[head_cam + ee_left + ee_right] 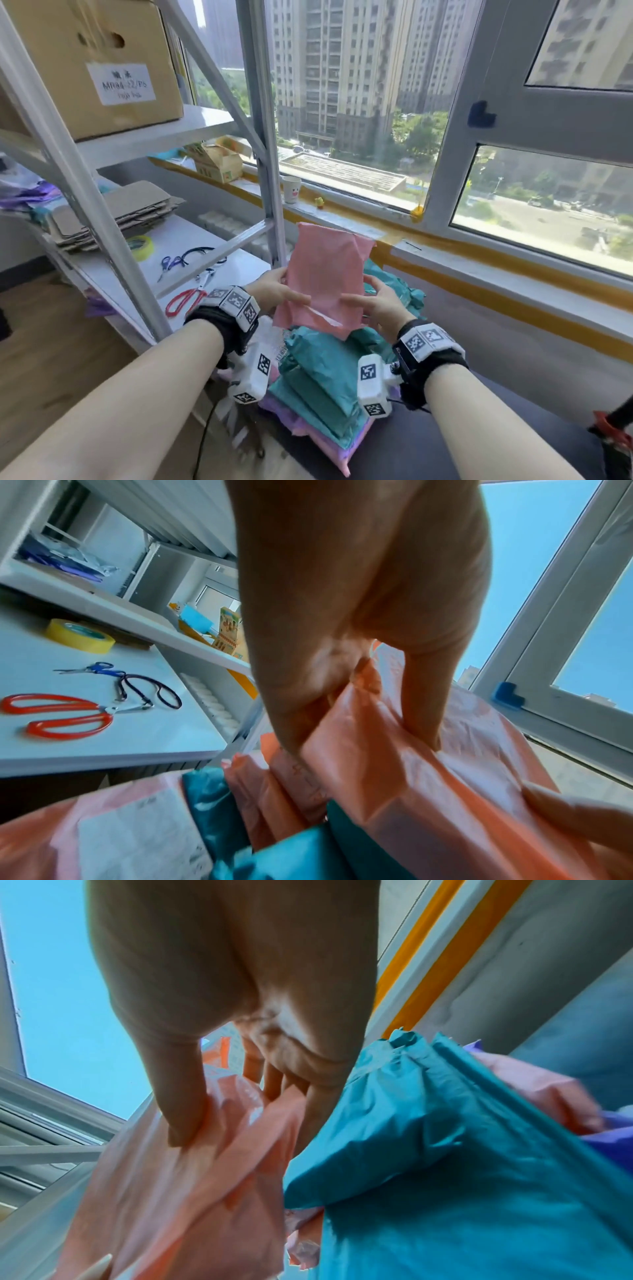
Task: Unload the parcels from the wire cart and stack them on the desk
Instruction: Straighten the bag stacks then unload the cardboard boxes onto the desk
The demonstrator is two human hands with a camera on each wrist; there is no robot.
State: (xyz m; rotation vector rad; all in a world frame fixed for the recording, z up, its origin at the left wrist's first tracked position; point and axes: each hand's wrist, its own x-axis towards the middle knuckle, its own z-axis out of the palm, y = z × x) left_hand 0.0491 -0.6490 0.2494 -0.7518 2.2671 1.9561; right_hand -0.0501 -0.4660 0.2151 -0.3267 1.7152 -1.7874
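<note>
A pink plastic parcel [325, 274] is held tilted in the air above a pile of parcels. My left hand [279, 289] pinches its left edge, thumb on top and fingers behind. My right hand [375, 303] grips its right edge the same way. In the left wrist view the pink parcel [394, 764] fills the lower right under the left hand [342, 710]. In the right wrist view the right hand [240, 1096] clamps the pink parcel [178, 1191]. Below lie teal parcels [325, 370] on pink and purple ones [322, 435], on a dark surface [445, 452]. The wire cart is not in view.
A white metal shelf frame [102, 219] stands to the left, with scissors [185, 298], a yellow tape roll [140, 246] and flattened cardboard [113, 212] on its white shelf. A labelled carton [99, 68] sits above. A paper cup [291, 189] stands on the window sill behind.
</note>
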